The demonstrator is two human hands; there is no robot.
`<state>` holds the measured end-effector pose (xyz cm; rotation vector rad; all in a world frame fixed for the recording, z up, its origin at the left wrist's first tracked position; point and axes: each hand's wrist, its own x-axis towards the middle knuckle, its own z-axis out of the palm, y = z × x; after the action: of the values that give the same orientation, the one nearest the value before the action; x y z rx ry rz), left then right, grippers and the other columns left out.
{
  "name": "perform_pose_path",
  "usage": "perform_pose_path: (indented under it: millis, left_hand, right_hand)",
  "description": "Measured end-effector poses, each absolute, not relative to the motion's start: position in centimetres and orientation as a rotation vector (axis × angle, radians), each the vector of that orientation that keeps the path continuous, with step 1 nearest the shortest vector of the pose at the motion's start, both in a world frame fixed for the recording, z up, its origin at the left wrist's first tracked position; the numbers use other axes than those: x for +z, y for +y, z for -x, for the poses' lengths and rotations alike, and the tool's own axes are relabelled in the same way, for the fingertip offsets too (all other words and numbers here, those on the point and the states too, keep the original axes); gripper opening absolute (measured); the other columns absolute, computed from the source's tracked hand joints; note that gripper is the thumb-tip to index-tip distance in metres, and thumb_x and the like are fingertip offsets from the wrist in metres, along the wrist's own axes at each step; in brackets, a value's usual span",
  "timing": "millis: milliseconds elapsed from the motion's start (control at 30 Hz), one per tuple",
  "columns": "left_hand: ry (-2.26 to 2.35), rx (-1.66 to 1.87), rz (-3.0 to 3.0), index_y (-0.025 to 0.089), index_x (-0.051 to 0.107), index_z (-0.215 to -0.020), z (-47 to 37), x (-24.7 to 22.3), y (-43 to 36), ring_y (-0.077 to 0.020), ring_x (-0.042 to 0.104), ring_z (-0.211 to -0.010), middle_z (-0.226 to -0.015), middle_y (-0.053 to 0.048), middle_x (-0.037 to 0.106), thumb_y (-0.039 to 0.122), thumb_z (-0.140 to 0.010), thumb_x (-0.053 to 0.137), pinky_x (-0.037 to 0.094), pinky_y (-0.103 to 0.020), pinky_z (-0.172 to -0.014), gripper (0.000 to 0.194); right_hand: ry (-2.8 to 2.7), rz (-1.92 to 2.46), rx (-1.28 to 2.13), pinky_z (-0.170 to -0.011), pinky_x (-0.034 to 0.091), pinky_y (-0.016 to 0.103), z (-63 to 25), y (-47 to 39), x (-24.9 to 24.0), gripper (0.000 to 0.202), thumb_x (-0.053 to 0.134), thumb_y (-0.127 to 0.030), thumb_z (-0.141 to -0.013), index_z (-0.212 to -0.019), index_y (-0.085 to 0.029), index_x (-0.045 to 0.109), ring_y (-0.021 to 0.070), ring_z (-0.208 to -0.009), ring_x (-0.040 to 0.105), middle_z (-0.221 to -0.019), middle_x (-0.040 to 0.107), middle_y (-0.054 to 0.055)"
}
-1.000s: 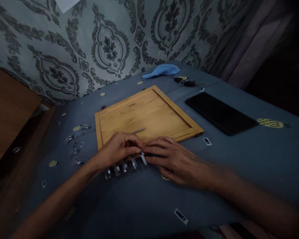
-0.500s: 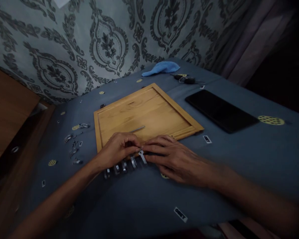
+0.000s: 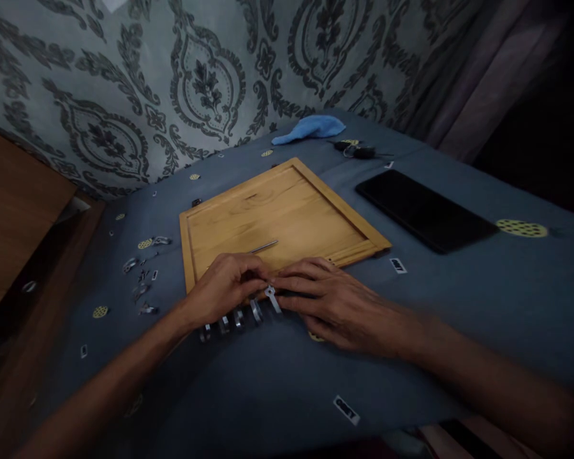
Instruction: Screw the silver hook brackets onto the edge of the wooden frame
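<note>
At the near edge of a framed wooden panel [image 3: 258,213], both my hands meet over a small metal piece with a ring-shaped end [image 3: 272,298]. My left hand [image 3: 224,284] is closed in a pinch just above that ring; whatever sits between its thumb and finger is hidden. Fingers together, my right hand [image 3: 332,299] presses its tips against the metal piece from the right. Several similar metal pieces [image 3: 239,317] stand in a row along the panel's edge, partly behind my left hand. A thin metal rod [image 3: 264,246] lies on the panel.
More loose metal parts [image 3: 142,290] are scattered on the blue patterned cloth [image 3: 249,395] to the left. A black phone-like slab [image 3: 425,210] lies right of the panel. Behind it are black keys or fobs [image 3: 358,152] and a blue rag [image 3: 310,129], near the patterned wall [image 3: 162,83].
Both hands keep the same pose at the metal piece. Only a very slight shift of the whole view shows.
</note>
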<state>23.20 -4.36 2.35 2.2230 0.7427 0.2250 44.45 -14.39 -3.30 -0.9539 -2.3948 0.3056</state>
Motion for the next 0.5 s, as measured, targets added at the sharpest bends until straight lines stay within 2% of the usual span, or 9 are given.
perform_pose_path:
  millis: [233, 400, 500]
  left_hand:
    - [0.677, 0.166, -2.406, 0.017, 0.071, -0.085, -23.4, 3.1, -4.7, -0.0128, 0.064, -0.074, -0.08, 0.001, 0.071, 0.002, -0.087, 0.067, 0.044, -0.022, -0.07, 0.016]
    - [0.65, 0.082, -2.617, 0.015, 0.07, -0.091, -23.3, 2.9, -5.3, -0.0178, 0.066, -0.085, -0.089, -0.004, 0.07, 0.005, -0.093, 0.061, 0.047, -0.026, -0.075, 0.013]
    - [0.661, 0.048, -2.58, 0.016, 0.069, -0.091, -23.6, 3.1, -5.5, -0.0171, 0.066, -0.085, -0.09, -0.003, 0.069, 0.003, -0.091, 0.061, 0.047, -0.026, -0.075, 0.015]
  right_hand:
    - [-2.395, 0.959, 0.306, -0.106, 0.044, 0.051, -44.4, -14.4, -2.9, 0.035, 0.056, -0.01, -0.09, -0.121, -0.018, 0.069, 0.0295, -0.128, 0.056, -0.13, 0.071, 0.012]
    - [-2.402, 0.941, 0.297, -0.105, 0.045, 0.053, -44.4, -14.3, -3.1, 0.035, 0.054, -0.01, -0.091, -0.121, -0.016, 0.069, 0.0304, -0.129, 0.055, -0.136, 0.068, 0.013]
    - [-2.394, 0.925, 0.291, -0.105, 0.044, 0.053, -44.4, -14.3, -3.3, 0.035, 0.055, -0.009, -0.09, -0.122, -0.016, 0.068, 0.0301, -0.129, 0.054, -0.137, 0.067, 0.013]
